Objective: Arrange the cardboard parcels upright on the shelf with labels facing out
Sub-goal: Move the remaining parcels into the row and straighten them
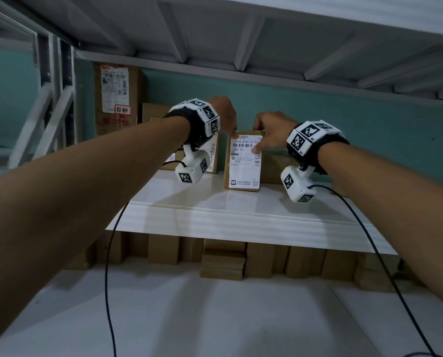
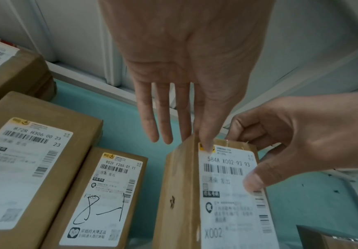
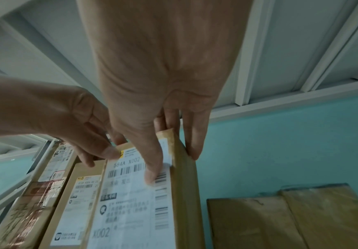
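1. Here both my arms reach up and forward to the shelf (image 1: 241, 217), wrists level, hands meeting at the top of one parcel (image 1: 243, 173).
2. That parcel stands upright near the shelf's front edge, its white label (image 2: 231, 193) facing me.
3. My left hand (image 1: 224, 114) comes from the left, palm down, fingers straight and relaxed. My thumb tip rests on the label's top left corner; the other fingers (image 2: 154, 121) hang past the top edge, behind the parcel.
4. My right hand (image 1: 273, 131) comes from the right and pinches the parcel's top: thumb (image 3: 152, 161) flat on the label by the barcode, fingers down the right side and behind.
5. Left of it, farther back, two more parcels stand upright with labels out: a small one (image 2: 101, 198) and a larger one (image 2: 28, 168).
6. A tall box (image 1: 117, 99) stands at the far left.
7. To the right lie flat brown boxes (image 3: 291, 217), just beside the held parcel.
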